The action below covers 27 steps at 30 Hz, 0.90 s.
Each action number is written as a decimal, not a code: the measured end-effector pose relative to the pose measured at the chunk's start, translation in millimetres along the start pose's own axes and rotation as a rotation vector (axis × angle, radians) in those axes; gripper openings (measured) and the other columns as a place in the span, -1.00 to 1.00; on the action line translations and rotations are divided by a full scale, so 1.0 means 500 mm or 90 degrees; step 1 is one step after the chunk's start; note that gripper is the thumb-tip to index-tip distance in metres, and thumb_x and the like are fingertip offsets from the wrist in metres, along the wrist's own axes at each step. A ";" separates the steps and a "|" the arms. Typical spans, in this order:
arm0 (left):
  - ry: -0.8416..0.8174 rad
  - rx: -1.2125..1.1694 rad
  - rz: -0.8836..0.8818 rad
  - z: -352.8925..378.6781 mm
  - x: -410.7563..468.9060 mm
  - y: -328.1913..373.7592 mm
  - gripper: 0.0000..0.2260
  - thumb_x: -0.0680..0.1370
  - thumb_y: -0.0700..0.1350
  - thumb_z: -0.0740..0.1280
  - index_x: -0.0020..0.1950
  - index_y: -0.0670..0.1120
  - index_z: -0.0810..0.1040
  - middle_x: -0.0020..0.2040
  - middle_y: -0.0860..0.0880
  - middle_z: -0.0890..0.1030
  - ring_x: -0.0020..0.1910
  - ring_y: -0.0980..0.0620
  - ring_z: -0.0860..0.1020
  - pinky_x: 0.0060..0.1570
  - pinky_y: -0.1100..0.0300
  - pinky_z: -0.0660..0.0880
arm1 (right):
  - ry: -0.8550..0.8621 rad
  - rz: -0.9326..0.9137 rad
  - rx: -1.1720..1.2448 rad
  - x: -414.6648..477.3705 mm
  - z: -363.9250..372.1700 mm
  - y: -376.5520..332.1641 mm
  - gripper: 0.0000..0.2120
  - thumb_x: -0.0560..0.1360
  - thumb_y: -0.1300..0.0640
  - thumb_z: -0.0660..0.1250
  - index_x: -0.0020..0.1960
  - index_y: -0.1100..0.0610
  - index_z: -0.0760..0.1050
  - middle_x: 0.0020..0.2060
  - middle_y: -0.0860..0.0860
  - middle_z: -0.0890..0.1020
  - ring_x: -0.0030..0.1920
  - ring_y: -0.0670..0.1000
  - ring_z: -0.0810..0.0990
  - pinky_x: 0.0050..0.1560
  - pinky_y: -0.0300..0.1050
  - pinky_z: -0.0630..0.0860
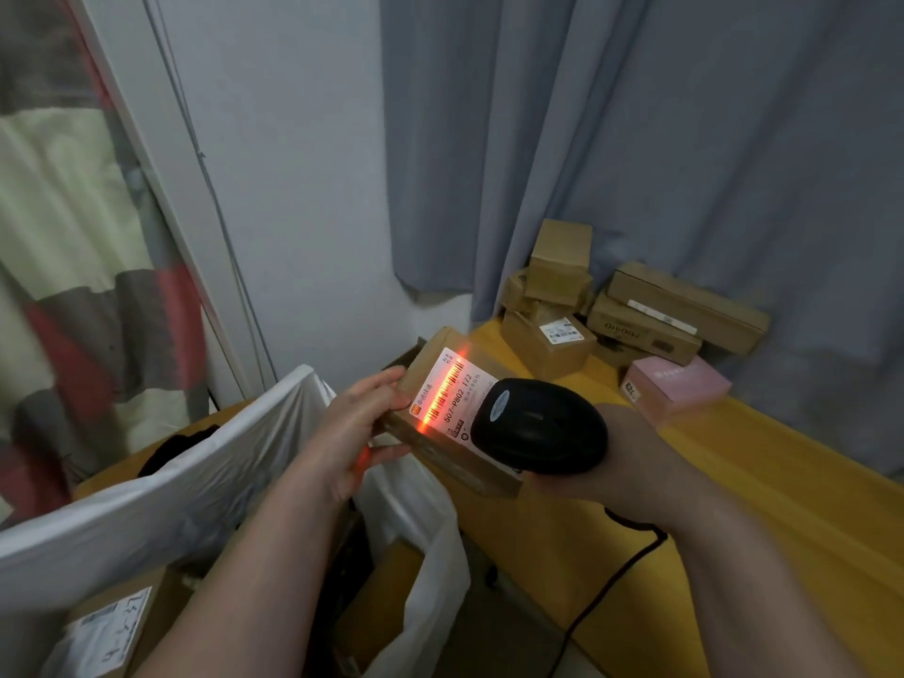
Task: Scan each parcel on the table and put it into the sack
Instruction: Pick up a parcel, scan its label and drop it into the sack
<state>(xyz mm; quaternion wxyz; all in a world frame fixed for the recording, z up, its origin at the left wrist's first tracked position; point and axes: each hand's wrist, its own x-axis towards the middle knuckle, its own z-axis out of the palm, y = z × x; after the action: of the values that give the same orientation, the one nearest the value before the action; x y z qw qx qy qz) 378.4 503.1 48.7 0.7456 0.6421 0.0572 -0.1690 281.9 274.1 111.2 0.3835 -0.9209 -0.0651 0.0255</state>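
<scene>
Parcel under the scanner at centre frame

I see the left hand (pixel 359 423) gripping the cardboard parcel (pixel 442 347) by its left edge, thumb on top, between the white sack (pixel 195 482) at lower left and the yellow table (pixel 734 482) at right; the right hand (pixel 631 457) wraps the black scanner (pixel 538 425); its red line crosses the label's barcode; more parcels (pixel 636 310) are stacked at the table's upper end.
</scene>
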 end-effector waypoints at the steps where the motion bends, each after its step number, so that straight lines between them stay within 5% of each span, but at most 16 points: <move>1: -0.010 0.012 -0.005 -0.003 0.000 -0.007 -0.69 0.53 -0.17 0.32 0.27 0.01 0.54 0.04 -0.12 0.62 0.07 -0.08 0.58 0.03 0.00 0.56 | 0.000 0.014 -0.007 -0.005 0.006 0.002 -0.81 0.32 0.20 0.55 -0.12 0.08 0.59 -0.27 -0.05 0.64 -0.18 -0.20 0.60 -0.20 -0.30 0.54; 5: -0.027 0.031 -0.032 -0.008 0.002 -0.032 -0.66 0.52 -0.18 0.33 0.28 0.01 0.54 0.11 -0.12 0.60 0.10 -0.09 0.55 0.07 -0.04 0.55 | -0.028 0.066 -0.041 -0.032 0.027 0.007 -0.78 0.31 0.18 0.56 -0.12 0.23 0.60 -0.24 0.05 0.65 -0.19 -0.04 0.61 -0.15 -0.04 0.56; 13: 0.003 0.040 -0.060 -0.018 0.011 -0.075 -0.70 0.50 -0.15 0.36 0.24 0.01 0.55 -0.08 -0.10 0.62 0.06 -0.07 0.57 -0.02 0.00 0.55 | 0.014 0.109 0.065 -0.080 0.036 0.034 -0.83 0.29 0.29 0.54 -0.24 0.28 0.55 -0.37 0.06 0.59 -0.34 -0.12 0.54 -0.32 -0.23 0.43; 16: 0.024 0.029 -0.063 -0.020 0.013 -0.081 -0.66 0.45 -0.12 0.38 0.23 0.01 0.57 -0.15 -0.04 0.63 0.04 -0.05 0.57 -0.09 0.05 0.55 | 0.011 0.095 0.082 -0.080 0.030 0.051 -0.82 0.32 0.30 0.52 -0.14 0.32 0.57 -0.26 0.16 0.63 -0.27 -0.03 0.59 -0.26 -0.15 0.49; 21: 0.062 0.031 -0.075 0.005 0.009 -0.087 -0.63 0.41 -0.07 0.41 0.21 0.03 0.58 0.09 -0.08 0.59 0.13 -0.04 0.54 -0.21 0.11 0.58 | 0.001 0.088 0.093 -0.090 -0.002 0.075 -0.83 0.30 0.30 0.54 -0.15 0.26 0.60 -0.29 0.11 0.65 -0.28 -0.04 0.60 -0.25 -0.20 0.50; 23: 0.063 0.035 -0.066 0.026 0.010 -0.090 -0.60 0.32 -0.05 0.41 0.16 0.07 0.60 0.04 -0.03 0.59 0.08 0.01 0.53 -0.25 0.14 0.57 | -0.010 0.095 0.085 -0.100 -0.018 0.094 -0.85 0.31 0.30 0.54 -0.19 0.26 0.58 -0.38 0.03 0.59 -0.36 -0.14 0.55 -0.29 -0.26 0.45; 27: 0.075 0.028 -0.053 0.074 0.015 -0.106 -0.80 0.50 -0.17 0.35 0.08 0.07 0.59 -0.10 0.02 0.58 -0.04 0.07 0.51 -0.17 0.10 0.55 | -0.003 0.139 0.121 -0.122 -0.053 0.131 -0.85 0.33 0.29 0.52 -0.13 0.26 0.59 -0.35 0.10 0.61 -0.37 -0.12 0.56 -0.29 -0.22 0.49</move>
<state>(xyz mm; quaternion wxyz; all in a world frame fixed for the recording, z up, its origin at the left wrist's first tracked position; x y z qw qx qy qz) 363.3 459.1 3.0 0.7193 0.6640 0.1239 -0.1627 230.8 201.2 83.4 0.4639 -0.8819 0.0374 0.0754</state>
